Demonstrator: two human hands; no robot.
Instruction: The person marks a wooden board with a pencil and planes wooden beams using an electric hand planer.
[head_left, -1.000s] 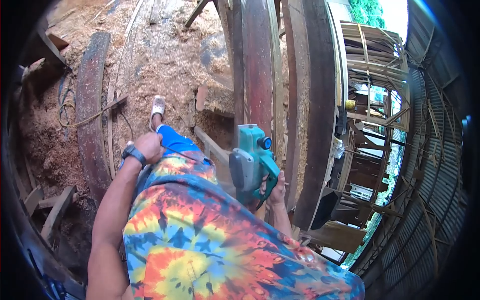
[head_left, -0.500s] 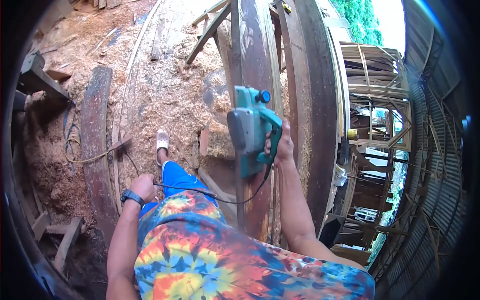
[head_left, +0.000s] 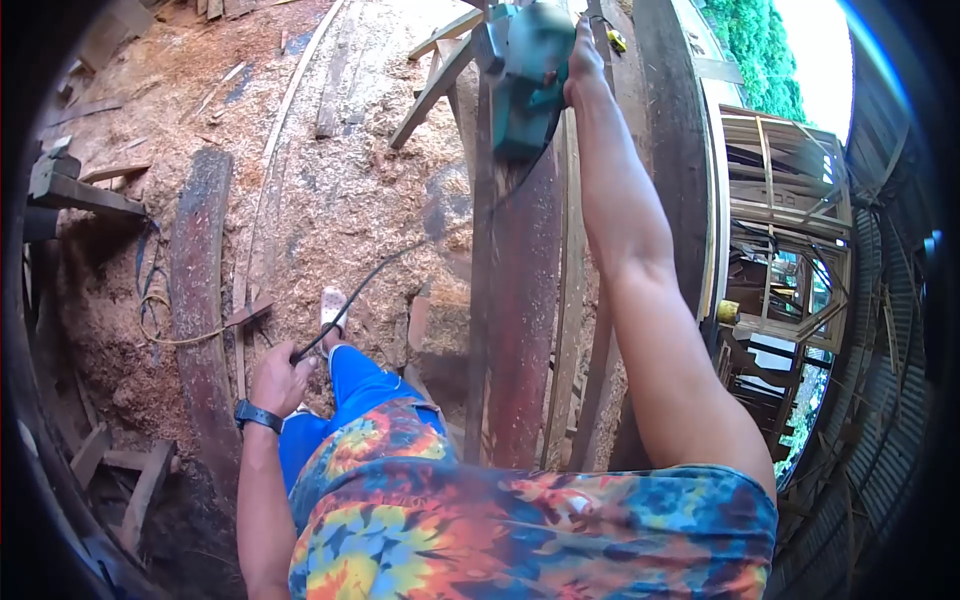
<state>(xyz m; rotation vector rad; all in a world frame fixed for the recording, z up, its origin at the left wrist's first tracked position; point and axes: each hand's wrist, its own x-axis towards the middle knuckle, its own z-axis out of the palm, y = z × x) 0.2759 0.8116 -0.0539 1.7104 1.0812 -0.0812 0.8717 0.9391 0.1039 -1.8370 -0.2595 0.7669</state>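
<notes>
A teal power planer (head_left: 525,90) sits on the far part of a reddish-brown plank (head_left: 525,300). My right hand (head_left: 582,65) is wrapped round its rear handle, with the arm stretched far forward. Closed round the planer's black cable (head_left: 375,272) is my left hand (head_left: 280,380), low at the left beside my blue shorts. The cable runs in a slack line from that hand up towards the planer. Some of the right fingers are hidden behind the handle.
Wood shavings (head_left: 330,200) cover the ground. Another plank (head_left: 200,290) lies at the left, near a yellowish cord (head_left: 185,340). A wooden trestle leg (head_left: 432,92) slants beside the work plank. More long boards (head_left: 675,130) run along the right.
The planer and my right hand have moved forward along the plank, and the right arm has straightened. The cable has stretched out further from my left hand, which still holds it.
</notes>
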